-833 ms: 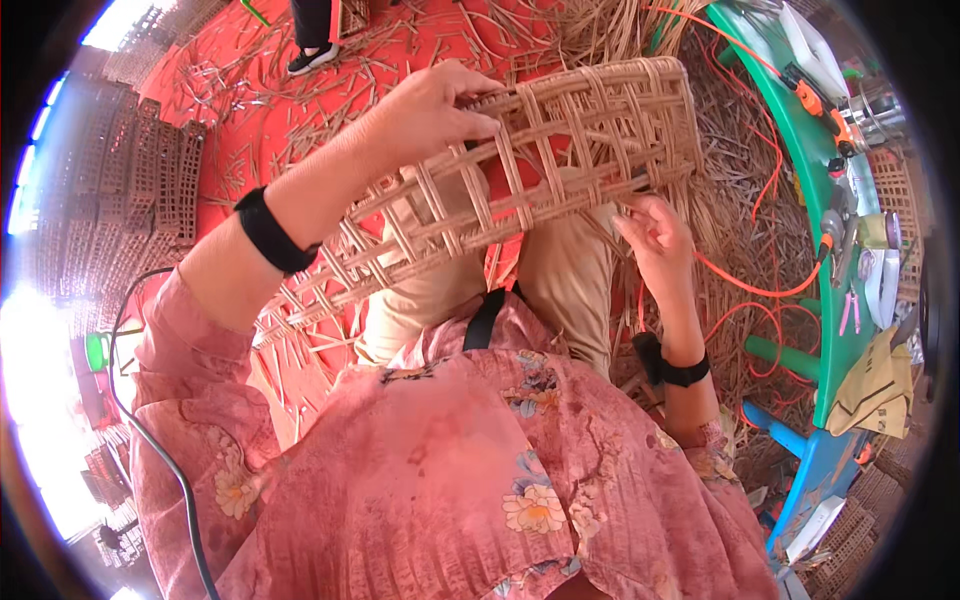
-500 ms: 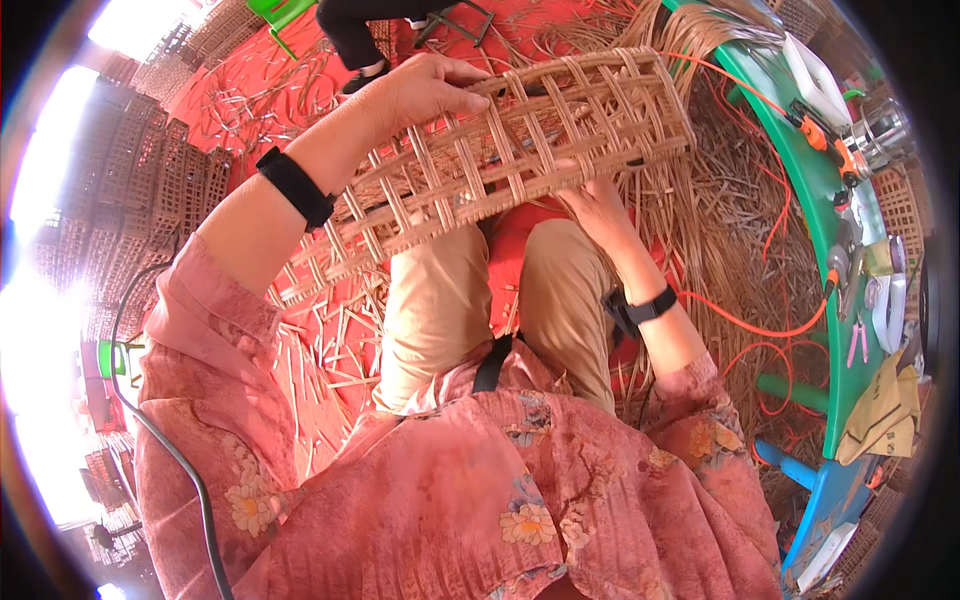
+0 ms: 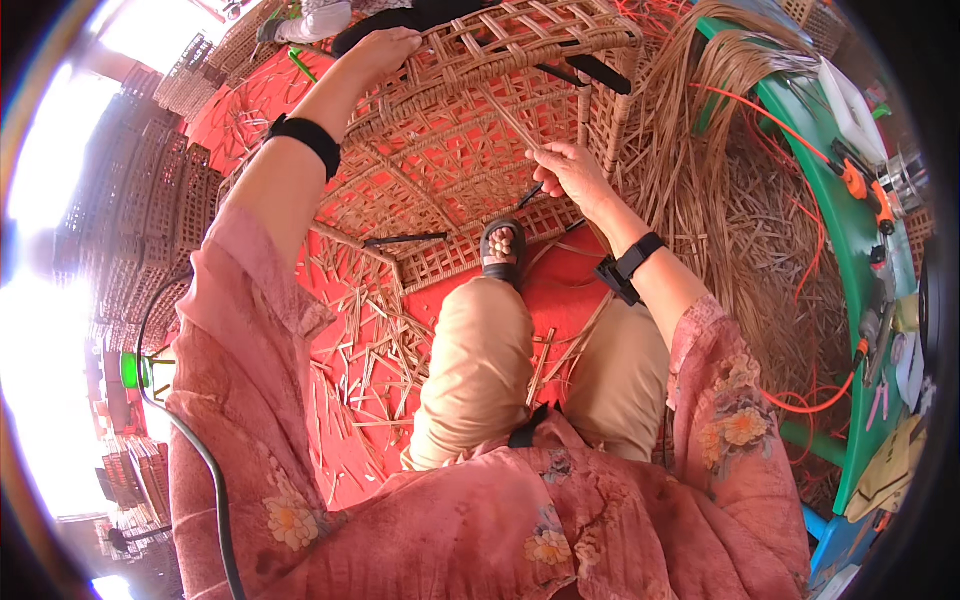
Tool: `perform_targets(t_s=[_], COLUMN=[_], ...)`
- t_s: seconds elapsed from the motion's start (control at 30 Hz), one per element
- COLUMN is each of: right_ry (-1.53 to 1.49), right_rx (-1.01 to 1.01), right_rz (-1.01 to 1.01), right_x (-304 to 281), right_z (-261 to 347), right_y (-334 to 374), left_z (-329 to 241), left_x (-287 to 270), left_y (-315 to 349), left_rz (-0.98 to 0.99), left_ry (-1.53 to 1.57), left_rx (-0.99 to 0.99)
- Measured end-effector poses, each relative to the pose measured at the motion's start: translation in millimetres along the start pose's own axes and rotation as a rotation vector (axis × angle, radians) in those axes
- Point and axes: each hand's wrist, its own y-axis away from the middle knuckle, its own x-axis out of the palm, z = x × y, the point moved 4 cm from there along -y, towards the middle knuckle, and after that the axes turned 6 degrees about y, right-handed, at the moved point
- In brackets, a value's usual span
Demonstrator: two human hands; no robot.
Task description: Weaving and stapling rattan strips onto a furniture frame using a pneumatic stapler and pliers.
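Note:
A large brown woven basket (image 3: 400, 185) is tilted up in front of me, its open lattice and inner side showing. My left hand (image 3: 388, 52) grips its upper rim at the far left, fingers curled over the edge. Within the basket's outline my right hand (image 3: 572, 172) pinches the end of a thin brown weaving strip (image 3: 512, 122), which slants up and left toward the rim. Black bars (image 3: 405, 240) show against the basket's frame. A short dark piece just below my right fingers is too small to identify.
Loose strips (image 3: 360, 340) litter the red floor covering (image 3: 400, 400). Long strips (image 3: 690, 130) hang from the green table (image 3: 800, 150) at right, which bears tools and orange cable. Stacked lattice baskets (image 3: 130, 200) stand at left. Another person's legs (image 3: 400, 20) are beyond the basket.
The basket has turned and shifted away, so its inside now faces me. My left hand moved farther off along the rim. My right hand left the basket's underside and now pinches a strip.

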Motion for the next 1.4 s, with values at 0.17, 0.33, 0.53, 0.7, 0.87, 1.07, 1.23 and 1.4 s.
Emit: perform_targets(t_s=[0.17, 0.33, 0.53, 0.7, 0.87, 1.07, 1.23, 1.4], right_ry=[-0.003, -0.026, -0.001, -0.014, -0.487, -0.542, -0.461, -0.705], right_rx=[-0.040, -0.040, -0.458, -0.169, 0.120, 0.068, 0.086, 0.051], right_rz=[-0.003, -0.050, -0.164, -0.251, -0.001, -0.146, -0.151, -0.457], right_x=[11.6, 21.7, 34.2, 49.6, 68.5, 79.9, 74.7, 52.0], right_z=[-40.4, -55.2, -52.1, -78.1, -88.2, -72.9, -67.5, -62.3], right_y=[-55.1, -78.3, -57.1, -64.8, -72.9, -64.1, -63.1, -74.9], left_z=[-30.5, -106.1, -142.5, -174.7, -48.8, 37.2, 30.8, 10.9], left_x=[-17.0, -7.9, 21.3, 41.8, 152.5, 243.1, 249.9, 222.4], left_y=[26.2, 120.4, 154.3, 235.9, 195.0, 155.5, 152.9, 148.0], left_rz=[-0.017, -0.140, -0.145, -0.131, 0.049, 0.221, 0.173, 0.096], left_ry=[0.172, 0.116, 0.130, 0.303, 0.582, 0.732, 1.012, 0.920], left_rx=[-0.039, 0.319, 0.389, 0.618, -0.275, -0.558, -0.596, -0.381])
